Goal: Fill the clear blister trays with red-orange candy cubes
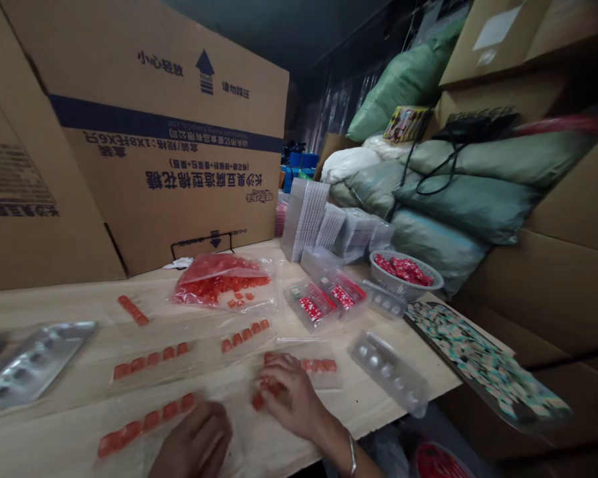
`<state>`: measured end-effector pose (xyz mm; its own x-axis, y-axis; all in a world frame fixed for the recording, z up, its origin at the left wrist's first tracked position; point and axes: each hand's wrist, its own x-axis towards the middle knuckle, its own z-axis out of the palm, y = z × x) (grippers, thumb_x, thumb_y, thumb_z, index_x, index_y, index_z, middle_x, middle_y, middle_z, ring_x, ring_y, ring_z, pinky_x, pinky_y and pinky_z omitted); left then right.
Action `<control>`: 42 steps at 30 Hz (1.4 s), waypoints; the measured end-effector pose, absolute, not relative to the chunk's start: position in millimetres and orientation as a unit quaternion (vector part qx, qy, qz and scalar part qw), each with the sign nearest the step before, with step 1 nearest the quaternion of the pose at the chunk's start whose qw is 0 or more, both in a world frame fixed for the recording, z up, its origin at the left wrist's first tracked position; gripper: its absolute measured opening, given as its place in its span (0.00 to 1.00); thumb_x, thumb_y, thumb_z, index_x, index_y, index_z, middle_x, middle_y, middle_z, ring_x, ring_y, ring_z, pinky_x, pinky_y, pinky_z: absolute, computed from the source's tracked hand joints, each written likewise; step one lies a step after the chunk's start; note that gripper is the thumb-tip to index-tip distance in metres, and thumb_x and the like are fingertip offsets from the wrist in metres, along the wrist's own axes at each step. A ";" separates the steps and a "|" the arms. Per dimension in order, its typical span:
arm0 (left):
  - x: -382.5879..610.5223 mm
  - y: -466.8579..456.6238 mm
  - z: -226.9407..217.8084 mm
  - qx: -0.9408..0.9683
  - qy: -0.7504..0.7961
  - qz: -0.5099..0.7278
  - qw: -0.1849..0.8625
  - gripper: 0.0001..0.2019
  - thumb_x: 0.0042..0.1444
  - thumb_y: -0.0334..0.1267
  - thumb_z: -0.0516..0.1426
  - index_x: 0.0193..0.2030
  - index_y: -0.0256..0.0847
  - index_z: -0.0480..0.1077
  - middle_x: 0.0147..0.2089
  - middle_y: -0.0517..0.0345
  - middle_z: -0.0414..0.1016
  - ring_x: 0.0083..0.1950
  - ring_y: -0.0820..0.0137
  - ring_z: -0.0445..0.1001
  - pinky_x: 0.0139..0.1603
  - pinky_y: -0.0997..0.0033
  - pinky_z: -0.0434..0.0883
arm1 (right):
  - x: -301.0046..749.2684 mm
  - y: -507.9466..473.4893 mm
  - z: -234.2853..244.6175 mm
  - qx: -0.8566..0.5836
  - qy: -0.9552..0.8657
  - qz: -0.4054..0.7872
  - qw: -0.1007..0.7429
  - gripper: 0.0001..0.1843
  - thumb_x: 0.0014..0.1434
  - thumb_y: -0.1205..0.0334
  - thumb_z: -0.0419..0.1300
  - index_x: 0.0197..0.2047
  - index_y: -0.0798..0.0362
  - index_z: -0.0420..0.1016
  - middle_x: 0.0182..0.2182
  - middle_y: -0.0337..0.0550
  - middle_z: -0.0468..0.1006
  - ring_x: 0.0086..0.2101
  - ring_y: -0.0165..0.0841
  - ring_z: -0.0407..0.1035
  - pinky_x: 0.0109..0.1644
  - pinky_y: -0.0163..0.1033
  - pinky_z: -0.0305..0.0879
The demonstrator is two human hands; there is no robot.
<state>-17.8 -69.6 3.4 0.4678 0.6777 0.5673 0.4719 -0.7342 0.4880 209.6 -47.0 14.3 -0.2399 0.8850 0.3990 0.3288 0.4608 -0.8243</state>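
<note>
My right hand [292, 398] bends its fingers around a few red translucent cubes [258, 400], at the left end of a clear tray [331, 380] with a row of such cubes. My left hand [197, 439] is curled and blurred at the bottom; whatever its fingers hold is hidden. Beside it, a clear tray carries a row of red cubes [151, 419]. Farther back lie more trays with rows of red cubes [152, 359], [245, 335] and a short row [132, 310]. An open plastic bag [219, 282] of loose red cubes lies behind them.
Clear boxes with red dotted packets [309, 307] stand near a basket [431, 275] of red packets. Stacked clear trays [303, 219] rise behind. An empty clear tray [389, 373] and a tray of printed packets [488, 362] sit right. Cardboard boxes [189, 153] wall the back.
</note>
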 end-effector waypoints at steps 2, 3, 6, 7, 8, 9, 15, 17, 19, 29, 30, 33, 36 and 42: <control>-3.7 -53.7 10.0 0.752 0.416 0.433 0.272 0.13 0.56 0.37 0.58 0.48 0.49 0.73 0.51 0.52 0.76 0.48 0.65 0.76 0.47 0.69 0.74 | 206.9 -39.2 13.8 -0.410 -0.601 0.435 0.531 0.07 0.48 0.64 0.65 0.34 0.52 0.80 0.33 0.43 0.78 0.38 0.38 0.69 0.47 0.44 0.62; 4.7 -44.6 12.5 0.697 0.441 0.437 0.358 0.18 0.52 0.39 0.60 0.51 0.49 0.72 0.54 0.51 0.74 0.50 0.63 0.75 0.48 0.65 0.74 | 204.2 -34.8 12.8 -0.404 -0.548 0.483 0.550 0.06 0.48 0.62 0.66 0.32 0.52 0.80 0.31 0.42 0.78 0.36 0.36 0.70 0.45 0.42 0.63; 27.6 -20.8 19.0 0.583 0.432 0.439 0.530 0.22 0.41 0.42 0.66 0.46 0.43 0.75 0.47 0.50 0.78 0.45 0.61 0.76 0.45 0.62 0.73 | 193.8 -24.2 8.9 -0.382 -0.467 0.549 0.578 0.11 0.48 0.54 0.68 0.32 0.52 0.78 0.30 0.42 0.80 0.32 0.34 0.72 0.41 0.40 0.67; 32.8 -15.9 20.6 0.569 0.425 0.438 0.550 0.21 0.39 0.44 0.67 0.42 0.42 0.76 0.42 0.52 0.79 0.42 0.62 0.76 0.44 0.63 0.73 | 190.6 -22.2 7.7 -0.374 -0.445 0.565 0.585 0.13 0.48 0.52 0.68 0.32 0.52 0.78 0.30 0.41 0.80 0.32 0.33 0.72 0.40 0.40 0.68; 36.2 -12.9 21.9 0.561 0.421 0.436 0.565 0.20 0.38 0.45 0.68 0.39 0.41 0.76 0.36 0.53 0.80 0.39 0.63 0.76 0.42 0.65 0.73 | 188.0 -20.9 6.7 -0.366 -0.424 0.581 0.591 0.14 0.47 0.51 0.69 0.33 0.52 0.77 0.30 0.41 0.80 0.32 0.33 0.73 0.40 0.39 0.69; 37.9 -11.9 22.7 0.546 0.419 0.431 0.584 0.19 0.37 0.47 0.68 0.36 0.40 0.76 0.31 0.56 0.79 0.35 0.65 0.76 0.39 0.67 0.72 | 185.9 -20.1 6.0 -0.359 -0.405 0.594 0.595 0.16 0.46 0.51 0.70 0.34 0.52 0.77 0.30 0.41 0.80 0.32 0.33 0.74 0.38 0.38 0.69; 24.4 -28.0 24.5 0.425 0.444 0.388 0.687 0.23 0.34 0.54 0.70 0.30 0.38 0.76 0.25 0.56 0.80 0.23 0.74 0.71 0.27 0.75 0.64 | 182.7 -13.8 10.1 -0.322 -0.365 0.620 0.616 0.17 0.48 0.49 0.69 0.35 0.51 0.76 0.30 0.40 0.79 0.31 0.31 0.74 0.35 0.34 0.71; 16.4 -33.8 27.2 0.387 0.449 0.384 0.708 0.25 0.34 0.57 0.69 0.31 0.38 0.77 0.28 0.55 0.81 0.25 0.74 0.72 0.27 0.76 0.64 | 181.4 -10.5 14.5 -0.317 -0.374 0.619 0.613 0.15 0.51 0.50 0.68 0.37 0.51 0.76 0.31 0.40 0.79 0.31 0.30 0.73 0.37 0.35 0.71; 8.5 -37.7 31.1 0.331 0.440 0.384 0.741 0.26 0.37 0.59 0.68 0.33 0.38 0.77 0.33 0.52 0.82 0.28 0.73 0.75 0.30 0.75 0.67 | 178.4 -9.0 18.9 -0.322 -0.397 0.617 0.598 0.12 0.52 0.53 0.67 0.37 0.51 0.78 0.31 0.39 0.79 0.31 0.30 0.73 0.37 0.34 0.70; -5.9 -51.5 43.6 0.361 0.457 0.407 0.704 0.44 0.38 0.31 0.61 0.66 0.38 0.54 0.41 0.56 0.81 0.44 0.64 0.75 0.50 0.65 0.67 | 154.2 -31.6 40.9 -0.371 -0.762 0.398 0.351 0.15 0.51 0.79 0.59 0.34 0.51 0.81 0.31 0.38 0.78 0.35 0.32 0.71 0.40 0.34 0.62; -5.0 -51.1 45.5 0.384 0.457 0.404 0.693 0.46 0.39 0.33 0.61 0.67 0.38 0.51 0.40 0.57 0.81 0.44 0.64 0.75 0.50 0.64 0.66 | 152.5 -33.1 42.5 -0.380 -0.786 0.361 0.327 0.14 0.52 0.79 0.58 0.33 0.52 0.80 0.30 0.39 0.78 0.34 0.32 0.71 0.40 0.34 0.62; -4.4 -48.1 46.1 0.427 0.456 0.415 0.661 0.46 0.39 0.36 0.60 0.67 0.38 0.49 0.38 0.58 0.81 0.43 0.64 0.75 0.49 0.64 0.66 | 149.7 -34.9 40.7 -0.413 -0.816 0.276 0.295 0.10 0.55 0.76 0.56 0.32 0.54 0.75 0.31 0.41 0.76 0.34 0.33 0.70 0.39 0.35 0.62; -10.8 -48.7 35.4 0.446 0.468 0.423 0.635 0.41 0.37 0.33 0.57 0.63 0.39 0.54 0.34 0.59 0.81 0.38 0.64 0.77 0.44 0.63 0.68 | 154.4 -30.5 31.0 -0.420 -0.777 0.294 0.365 0.07 0.56 0.73 0.56 0.31 0.53 0.72 0.30 0.40 0.74 0.32 0.33 0.68 0.37 0.35 0.61; -20.5 -60.6 25.4 0.393 0.496 0.449 0.631 0.30 0.38 0.30 0.59 0.54 0.42 0.66 0.35 0.57 0.82 0.32 0.67 0.77 0.37 0.67 0.70 | 168.1 -13.6 17.8 -0.453 -0.648 0.372 0.486 0.10 0.60 0.59 0.55 0.28 0.53 0.70 0.24 0.38 0.72 0.27 0.31 0.66 0.34 0.35 0.62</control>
